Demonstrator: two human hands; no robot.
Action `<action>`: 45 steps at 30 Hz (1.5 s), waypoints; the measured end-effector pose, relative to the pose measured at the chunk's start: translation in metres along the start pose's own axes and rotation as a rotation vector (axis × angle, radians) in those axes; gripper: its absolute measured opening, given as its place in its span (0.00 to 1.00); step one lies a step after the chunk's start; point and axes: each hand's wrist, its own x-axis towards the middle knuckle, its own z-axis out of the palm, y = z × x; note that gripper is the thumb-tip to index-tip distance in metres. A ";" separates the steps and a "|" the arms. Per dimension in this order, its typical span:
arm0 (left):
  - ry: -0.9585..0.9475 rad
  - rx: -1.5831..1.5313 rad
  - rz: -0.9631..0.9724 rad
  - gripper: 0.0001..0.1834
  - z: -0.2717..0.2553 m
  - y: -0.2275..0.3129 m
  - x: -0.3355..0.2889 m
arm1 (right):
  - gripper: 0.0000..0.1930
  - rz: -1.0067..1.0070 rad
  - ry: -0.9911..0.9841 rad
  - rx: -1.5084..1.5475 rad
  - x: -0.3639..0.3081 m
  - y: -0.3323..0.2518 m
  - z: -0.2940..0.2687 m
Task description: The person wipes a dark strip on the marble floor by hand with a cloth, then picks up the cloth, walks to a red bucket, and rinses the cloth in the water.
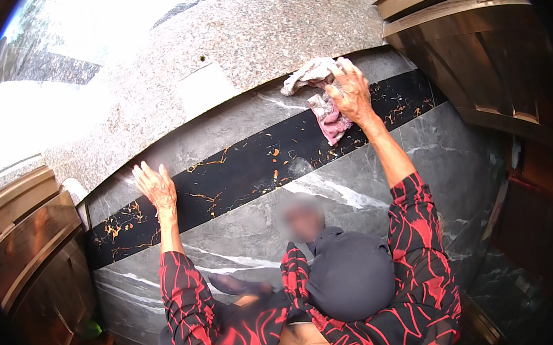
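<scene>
My right hand (352, 95) presses a crumpled white and pink cloth (330, 119) against the floor, close to the edge of the speckled stone threshold (258, 39). Part of the cloth bunches up under my fingers, and one end trails over the black tile band (244, 175). Leaning on the floor farther left, my left hand (155, 187) has its fingers stretched out and holds nothing. It rests on the grey strip beside the threshold's edge.
Wooden door leaves stand at both sides, a right door (477, 63) and a left door (41, 259). Grey marbled floor tiles (230, 242) with white veins spread beneath me. A small hole (202, 59) and a paler patch (207, 88) mark the threshold. Bright light falls beyond it.
</scene>
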 end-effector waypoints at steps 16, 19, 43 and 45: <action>0.033 0.034 -0.076 0.34 0.010 -0.024 0.013 | 0.31 0.408 0.045 1.100 0.005 0.032 0.010; -0.030 0.119 -0.075 0.36 0.021 -0.030 0.015 | 0.40 0.120 0.119 -0.042 -0.007 -0.024 0.064; 0.313 -0.198 -0.122 0.21 -0.040 -0.004 -0.031 | 0.15 0.159 0.165 0.429 0.011 -0.158 0.005; 0.400 -0.081 -0.227 0.21 -0.039 -0.063 -0.046 | 0.20 0.271 0.244 0.273 0.014 -0.108 -0.007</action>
